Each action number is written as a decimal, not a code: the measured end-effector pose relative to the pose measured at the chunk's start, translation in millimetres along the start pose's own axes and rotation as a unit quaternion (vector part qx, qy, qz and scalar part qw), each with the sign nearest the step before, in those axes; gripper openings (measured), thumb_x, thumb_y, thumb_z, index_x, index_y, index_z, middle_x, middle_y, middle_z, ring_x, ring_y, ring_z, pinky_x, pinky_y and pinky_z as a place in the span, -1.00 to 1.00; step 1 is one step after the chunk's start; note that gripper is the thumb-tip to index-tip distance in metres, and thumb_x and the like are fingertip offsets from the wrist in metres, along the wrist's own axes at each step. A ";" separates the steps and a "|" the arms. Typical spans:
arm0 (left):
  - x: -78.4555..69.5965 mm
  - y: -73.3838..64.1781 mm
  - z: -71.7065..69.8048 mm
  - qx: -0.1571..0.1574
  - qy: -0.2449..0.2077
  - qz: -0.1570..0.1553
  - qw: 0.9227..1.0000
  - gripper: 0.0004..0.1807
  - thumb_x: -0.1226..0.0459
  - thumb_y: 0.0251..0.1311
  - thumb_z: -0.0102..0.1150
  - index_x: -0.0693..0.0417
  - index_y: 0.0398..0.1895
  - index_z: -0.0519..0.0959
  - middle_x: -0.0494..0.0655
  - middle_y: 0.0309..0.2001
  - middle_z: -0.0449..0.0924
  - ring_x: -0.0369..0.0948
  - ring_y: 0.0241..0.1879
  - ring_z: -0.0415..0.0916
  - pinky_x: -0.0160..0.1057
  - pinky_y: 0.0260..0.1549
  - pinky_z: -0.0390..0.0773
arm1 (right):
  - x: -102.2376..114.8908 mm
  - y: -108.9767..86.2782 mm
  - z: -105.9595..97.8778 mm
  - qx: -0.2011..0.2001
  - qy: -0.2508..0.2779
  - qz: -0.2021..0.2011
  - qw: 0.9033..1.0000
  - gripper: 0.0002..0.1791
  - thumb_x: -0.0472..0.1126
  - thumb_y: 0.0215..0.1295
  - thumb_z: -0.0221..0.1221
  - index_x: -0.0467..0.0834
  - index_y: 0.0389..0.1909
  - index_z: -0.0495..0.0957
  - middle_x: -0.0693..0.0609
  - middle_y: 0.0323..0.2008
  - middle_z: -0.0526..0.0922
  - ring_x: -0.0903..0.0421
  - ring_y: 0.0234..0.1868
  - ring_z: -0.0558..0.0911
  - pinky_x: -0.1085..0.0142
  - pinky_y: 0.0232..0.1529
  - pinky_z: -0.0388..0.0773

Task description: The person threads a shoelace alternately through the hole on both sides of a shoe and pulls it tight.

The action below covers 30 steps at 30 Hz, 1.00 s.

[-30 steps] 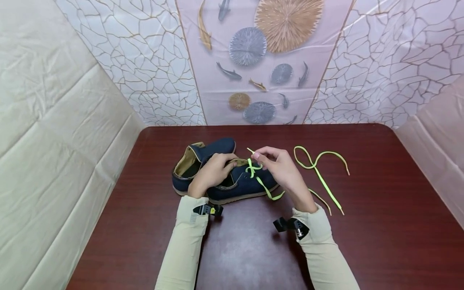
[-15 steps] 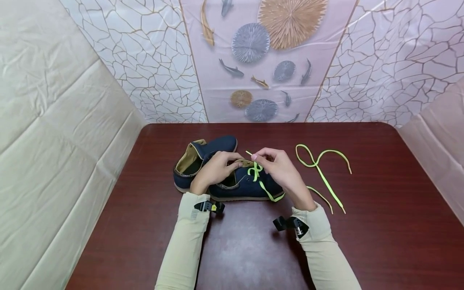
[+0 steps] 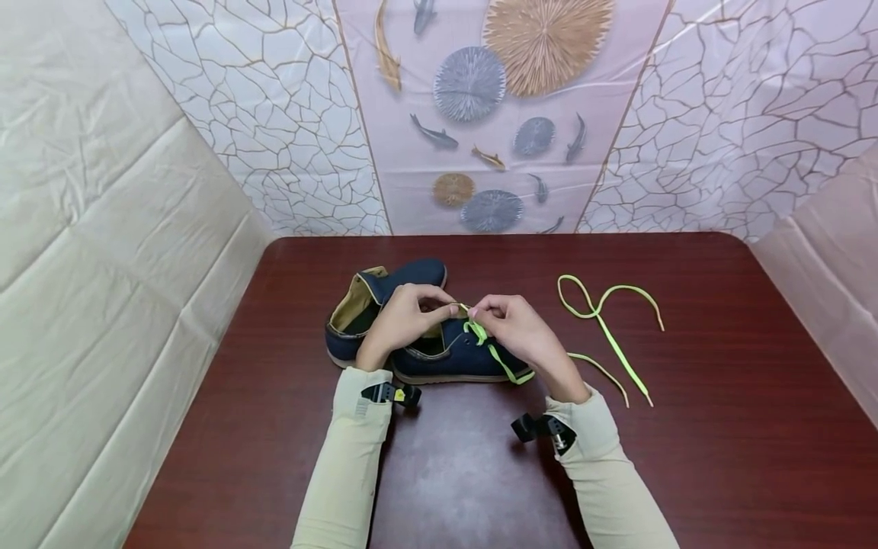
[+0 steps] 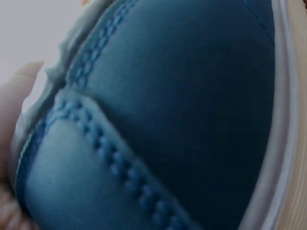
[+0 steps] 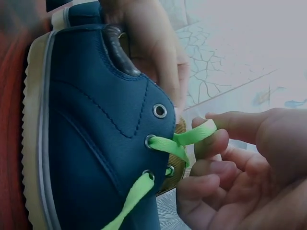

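Observation:
A dark blue shoe (image 3: pixel 449 358) lies sideways on the table, its toe to the right. My left hand (image 3: pixel 401 320) reaches over its opening and grips the far eyelet flap between thumb and fingers. My right hand (image 3: pixel 521 335) pinches a neon-green shoelace (image 5: pixel 194 135) between thumb and forefinger, close to the left fingertips. In the right wrist view the lace passes through lower eyelets, while the top near eyelet (image 5: pixel 160 110) has no lace in it. Blue upper (image 4: pixel 192 96) with stitching fills the left wrist view, part of the left hand at its left edge.
A second blue shoe (image 3: pixel 425 278) stands behind the first, partly hidden by the left hand and showing no lace. To the right, a loose green lace (image 3: pixel 613 343) lies looped on the brown table (image 3: pixel 720 457). Another lace end (image 3: pixel 604 370) trails from behind the right hand.
My right hand has moved left and down with the lace, bringing its tip to the left fingertips. The left hand has stayed at the flap. The loose lace lies as before.

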State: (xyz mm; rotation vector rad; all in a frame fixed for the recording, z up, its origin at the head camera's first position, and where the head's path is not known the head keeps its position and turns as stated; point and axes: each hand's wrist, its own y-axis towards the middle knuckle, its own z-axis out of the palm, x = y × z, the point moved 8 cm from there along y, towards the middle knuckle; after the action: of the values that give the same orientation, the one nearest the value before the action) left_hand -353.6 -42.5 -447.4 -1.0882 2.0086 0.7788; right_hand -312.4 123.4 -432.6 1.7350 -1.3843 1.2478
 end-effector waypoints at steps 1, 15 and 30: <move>0.1 -0.1 -0.3 -0.002 -0.001 -0.001 1.000 -0.87 0.14 0.45 0.34 -0.13 -0.13 0.83 -0.28 -0.20 0.77 -0.31 -0.25 0.70 -0.21 -0.18 0.67 | -0.6 0.2 0.5 0.001 -0.010 -0.002 1.000 -0.74 -0.21 0.61 0.14 -0.31 -0.12 0.72 0.13 -0.62 0.36 0.16 -0.59 0.24 0.33 -0.46 0.22; 0.9 -2.6 -1.6 -0.001 0.009 -0.011 1.000 -0.77 0.12 0.54 0.22 -0.06 -0.08 0.83 -0.18 -0.13 0.77 -0.22 -0.26 0.59 -0.16 -0.10 0.58 | -11.4 2.1 10.8 -0.029 -0.073 0.018 0.997 -0.74 -0.17 0.55 0.18 -0.21 -0.12 0.79 0.08 -0.47 0.59 0.13 -0.52 0.32 0.27 -0.41 0.29; 1.2 -1.0 -3.5 -0.003 -0.001 -0.029 1.000 -0.77 0.09 0.52 0.25 -0.04 -0.08 0.83 -0.17 -0.37 0.73 -0.25 -0.63 0.22 -0.25 -0.42 0.41 | -6.2 4.7 10.8 -0.096 -0.095 -0.004 0.991 -0.74 -0.09 0.52 0.23 -0.13 -0.22 0.82 0.11 -0.53 0.55 0.15 -0.58 0.33 0.27 -0.42 0.30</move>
State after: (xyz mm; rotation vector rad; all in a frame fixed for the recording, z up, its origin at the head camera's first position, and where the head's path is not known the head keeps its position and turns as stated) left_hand -354.3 -46.2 -446.6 -1.1426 1.9651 0.7558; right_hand -313.7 115.2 -442.9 1.7589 -1.5487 0.9297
